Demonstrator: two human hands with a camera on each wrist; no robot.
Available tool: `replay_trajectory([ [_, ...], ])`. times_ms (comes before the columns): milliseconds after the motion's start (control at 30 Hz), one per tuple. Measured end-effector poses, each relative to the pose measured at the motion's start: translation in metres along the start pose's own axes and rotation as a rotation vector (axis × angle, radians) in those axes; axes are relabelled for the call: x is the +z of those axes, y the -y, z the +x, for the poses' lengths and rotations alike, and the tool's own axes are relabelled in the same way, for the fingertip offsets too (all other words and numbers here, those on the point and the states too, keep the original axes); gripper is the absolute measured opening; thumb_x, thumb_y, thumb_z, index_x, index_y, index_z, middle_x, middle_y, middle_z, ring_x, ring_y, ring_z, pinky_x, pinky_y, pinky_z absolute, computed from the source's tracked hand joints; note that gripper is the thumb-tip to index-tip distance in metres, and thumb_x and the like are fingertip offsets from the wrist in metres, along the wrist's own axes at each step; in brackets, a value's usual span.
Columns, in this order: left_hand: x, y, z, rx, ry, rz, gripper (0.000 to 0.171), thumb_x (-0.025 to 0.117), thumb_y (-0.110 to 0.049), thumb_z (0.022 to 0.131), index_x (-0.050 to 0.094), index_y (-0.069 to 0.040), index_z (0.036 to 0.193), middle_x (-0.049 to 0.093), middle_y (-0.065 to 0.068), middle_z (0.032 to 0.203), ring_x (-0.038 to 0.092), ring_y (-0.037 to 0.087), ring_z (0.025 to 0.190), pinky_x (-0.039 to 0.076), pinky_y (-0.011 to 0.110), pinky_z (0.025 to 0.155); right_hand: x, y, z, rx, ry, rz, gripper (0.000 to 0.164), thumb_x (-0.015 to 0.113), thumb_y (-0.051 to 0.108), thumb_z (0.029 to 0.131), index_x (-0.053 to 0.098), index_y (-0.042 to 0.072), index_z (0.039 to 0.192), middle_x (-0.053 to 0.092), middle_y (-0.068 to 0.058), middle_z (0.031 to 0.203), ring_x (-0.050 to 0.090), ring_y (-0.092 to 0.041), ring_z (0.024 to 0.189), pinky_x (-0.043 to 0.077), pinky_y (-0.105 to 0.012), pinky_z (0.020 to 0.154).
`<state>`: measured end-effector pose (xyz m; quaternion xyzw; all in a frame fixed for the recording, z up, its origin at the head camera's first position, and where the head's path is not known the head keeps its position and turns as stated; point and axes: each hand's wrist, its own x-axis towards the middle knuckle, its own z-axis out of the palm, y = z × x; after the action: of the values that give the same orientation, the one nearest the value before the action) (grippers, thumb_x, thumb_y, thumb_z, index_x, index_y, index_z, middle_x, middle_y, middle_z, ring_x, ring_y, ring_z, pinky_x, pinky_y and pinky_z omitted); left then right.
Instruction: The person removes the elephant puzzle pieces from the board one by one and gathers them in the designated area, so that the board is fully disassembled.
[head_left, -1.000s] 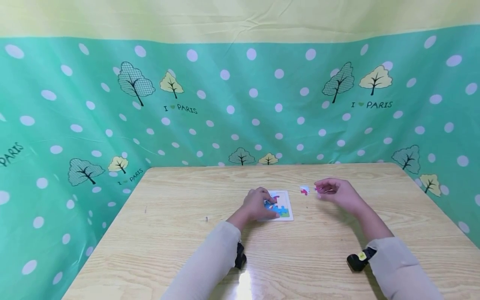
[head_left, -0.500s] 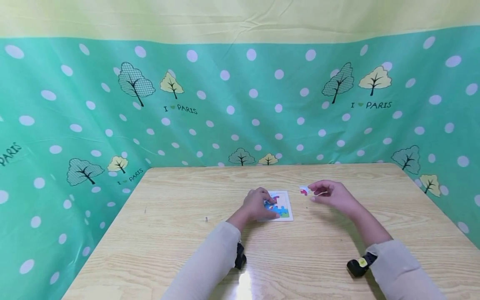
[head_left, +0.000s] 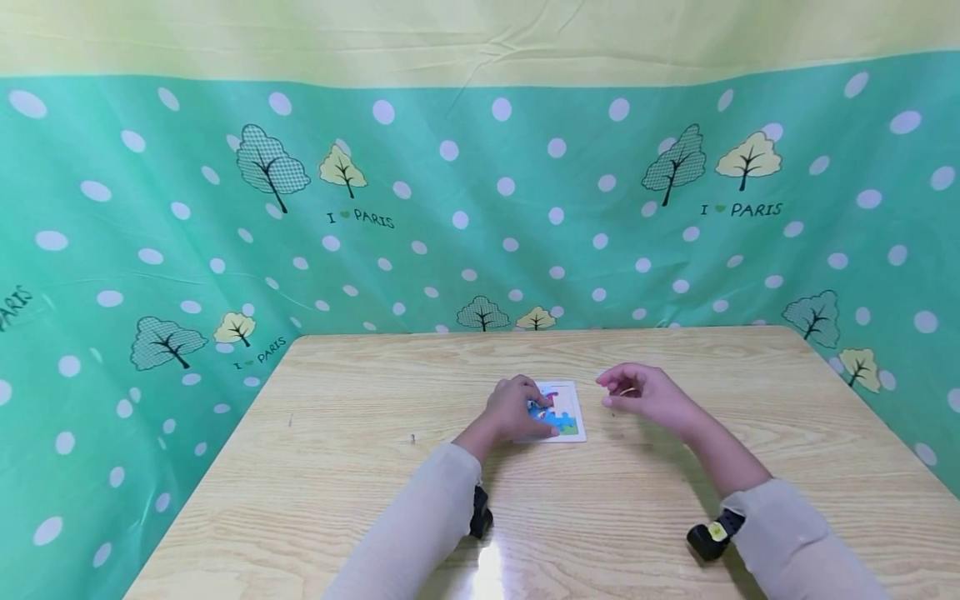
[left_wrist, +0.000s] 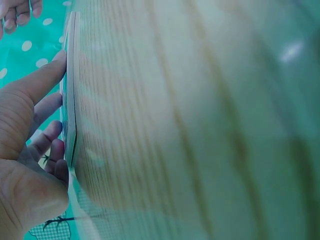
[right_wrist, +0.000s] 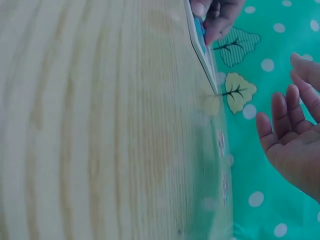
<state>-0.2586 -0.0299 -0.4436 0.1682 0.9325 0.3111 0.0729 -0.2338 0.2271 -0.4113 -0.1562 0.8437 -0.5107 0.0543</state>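
A small jigsaw puzzle [head_left: 580,417] in a white frame lies mid-table, with blue, green and pink picture parts and a pale gap near its upper right. My left hand [head_left: 516,410] rests on its left half, thumb and fingertips touching the face. In the left wrist view the board's edge [left_wrist: 73,95] stands against those fingers. To the right of the frame my right hand [head_left: 637,392] hovers over the table, fingers loosely bent and apart, seemingly holding nothing. Two loose puzzle pieces [right_wrist: 221,144] lie flat by it in the right wrist view; in the head view this hand mostly covers them.
The wooden table [head_left: 337,500] reaches back to a green dotted curtain [head_left: 420,192]. A tiny dark speck [head_left: 412,438] lies left of the puzzle. Black wrist cameras [head_left: 707,540] hang under both sleeves.
My right hand has moved left toward the puzzle, from beside the loose pieces to over them, hiding them from the head view. The left hand and the puzzle have stayed put.
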Motion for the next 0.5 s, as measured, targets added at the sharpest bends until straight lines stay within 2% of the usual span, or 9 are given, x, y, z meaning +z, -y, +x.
replay_trajectory([
  [200,0.0,0.001,0.0,-0.005,0.004,0.003,0.038,0.088,-0.04,0.07,0.077,-0.025,0.103,0.055,-0.006,0.123,0.044,0.018,0.111,0.04,0.033,0.096,0.008,0.007,0.004,0.005,0.034,0.0,0.038,0.074,0.012,0.087,0.061,-0.005,0.119,0.061,-0.021,0.106,0.057,-0.027,0.094,0.054,-0.027,0.076],
  [500,0.0,0.0,0.001,0.001,0.007,0.004,0.038,0.088,-0.039,0.07,0.077,-0.023,0.102,0.056,-0.004,0.123,0.044,0.018,0.111,0.04,0.033,0.097,0.018,0.01,0.013,-0.006,0.07,-0.045,0.032,0.074,0.006,0.085,0.064,-0.003,0.114,0.059,-0.015,0.096,0.053,-0.024,0.087,0.049,-0.027,0.072],
])
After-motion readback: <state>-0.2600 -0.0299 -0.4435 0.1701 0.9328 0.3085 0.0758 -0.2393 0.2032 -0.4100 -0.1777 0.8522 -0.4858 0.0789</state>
